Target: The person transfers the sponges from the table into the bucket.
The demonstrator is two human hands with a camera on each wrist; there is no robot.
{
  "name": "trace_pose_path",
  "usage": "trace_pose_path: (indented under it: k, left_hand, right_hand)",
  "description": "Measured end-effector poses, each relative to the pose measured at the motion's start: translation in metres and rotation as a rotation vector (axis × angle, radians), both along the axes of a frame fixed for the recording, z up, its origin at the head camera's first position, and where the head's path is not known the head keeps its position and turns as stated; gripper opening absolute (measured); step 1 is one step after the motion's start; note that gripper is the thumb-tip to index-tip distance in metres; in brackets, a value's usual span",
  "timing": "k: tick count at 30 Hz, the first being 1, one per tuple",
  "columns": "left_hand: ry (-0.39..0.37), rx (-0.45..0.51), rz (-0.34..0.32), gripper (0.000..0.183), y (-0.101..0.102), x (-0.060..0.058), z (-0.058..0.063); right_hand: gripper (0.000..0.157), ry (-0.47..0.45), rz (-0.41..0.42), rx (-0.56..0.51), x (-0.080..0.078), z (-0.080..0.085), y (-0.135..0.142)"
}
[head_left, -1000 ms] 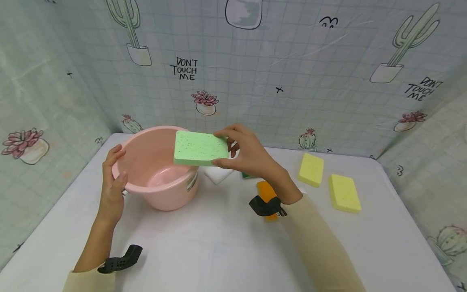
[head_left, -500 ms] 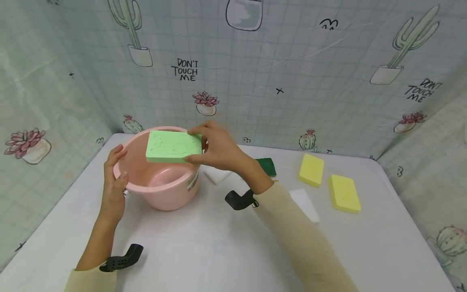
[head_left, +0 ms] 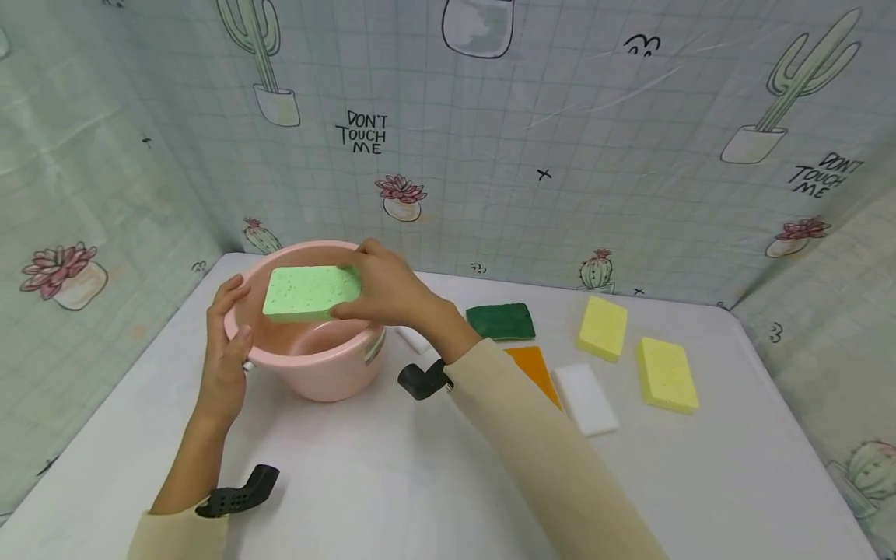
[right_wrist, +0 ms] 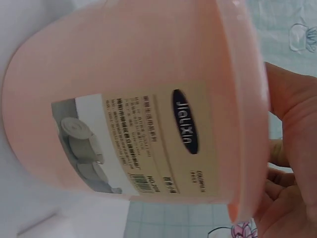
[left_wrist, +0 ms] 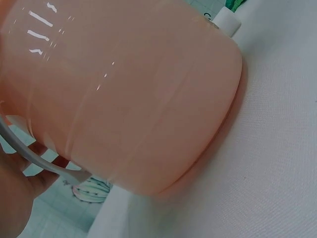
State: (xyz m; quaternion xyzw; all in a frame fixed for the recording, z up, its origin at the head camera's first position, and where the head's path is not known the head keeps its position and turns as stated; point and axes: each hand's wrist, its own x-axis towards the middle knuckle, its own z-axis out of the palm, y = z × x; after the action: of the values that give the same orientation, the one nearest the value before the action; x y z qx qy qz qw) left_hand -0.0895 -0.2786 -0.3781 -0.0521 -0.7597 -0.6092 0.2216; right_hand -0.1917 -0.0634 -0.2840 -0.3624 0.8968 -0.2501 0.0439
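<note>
A pink plastic bucket [head_left: 329, 377] stands at the left of the white table. My left hand [head_left: 225, 350] grips its left rim, fingers over the edge; the left wrist view shows the bucket wall [left_wrist: 138, 99] and a grey handle [left_wrist: 29, 153] beside that hand. Over the bucket's mouth, my right hand [head_left: 392, 288] pinches a light green sponge [head_left: 308, 292] by its right end, thumb below and fingers above. In the right wrist view, the bucket's printed label [right_wrist: 133, 144] faces the camera and the rim hides the sponge.
Right of the bucket lie a dark green scouring pad [head_left: 501, 321], an orange sponge [head_left: 535, 373] partly behind the sleeve, and a white sponge [head_left: 586, 399]. Two yellow sponges [head_left: 602, 328] are farther right. Another white piece [head_left: 414, 339] sits beside the bucket. A patterned cloth [head_left: 490, 155] hangs behind.
My right hand has carried the light green sponge leftward, from the bucket's right rim to over its mouth, and slightly lower. The left hand keeps its grip on the rim.
</note>
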Motion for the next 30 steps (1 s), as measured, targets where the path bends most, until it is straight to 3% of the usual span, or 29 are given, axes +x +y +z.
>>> trace_pose_path:
  k: [4, 11, 20, 30]
  left_hand:
    - [-0.008, -0.006, 0.006, 0.056, 0.000, 0.000, 0.001]
    - [0.003, 0.007, -0.006, 0.056, 0.000, 0.000, -0.001]
    - [-0.006, -0.019, -0.010, 0.057, 0.000, -0.003, 0.001]
    - [0.002, 0.006, -0.007, 0.056, -0.002, -0.002, -0.003]
  right_hand:
    - [0.065, -0.003, -0.010, 0.051, -0.002, -0.003, -0.008]
    - [0.055, 0.039, -0.020, 0.136, -0.006, -0.006, -0.017]
    - [0.049, 0.024, -0.070, 0.187, -0.009, -0.004, -0.021]
    - [0.042, 0.043, -0.045, 0.185, -0.008, -0.006, -0.024]
